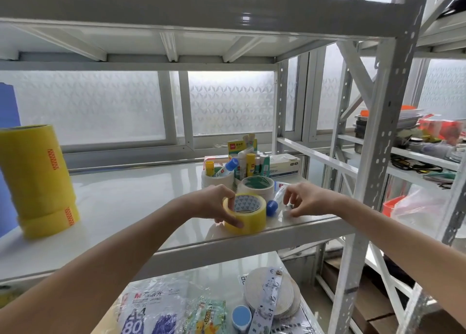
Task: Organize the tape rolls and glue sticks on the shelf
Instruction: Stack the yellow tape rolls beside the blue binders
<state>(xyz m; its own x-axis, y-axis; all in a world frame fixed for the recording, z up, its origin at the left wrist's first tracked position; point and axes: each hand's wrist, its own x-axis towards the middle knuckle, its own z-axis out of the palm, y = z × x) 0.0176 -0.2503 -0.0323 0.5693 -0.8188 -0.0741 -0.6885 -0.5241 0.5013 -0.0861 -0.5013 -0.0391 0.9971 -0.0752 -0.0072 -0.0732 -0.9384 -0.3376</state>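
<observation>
At shelf [126,202] front edge: left hand [214,205] gripping yellow tape roll [245,214], fingers curled round it. Right hand [311,200] curled beside one blue-capped glue tube [273,206], hold unclear. Likely risk: nudging either over the lip. Behind: two white tape rolls [256,186], roughly six glue sticks [251,167]. Far left: one yellow stack [37,182].

Left hand [214,202] grips yellow tape roll [248,220]; right hand [307,199] (fingers curled) perhaps touches the shelf [126,202].
</observation>
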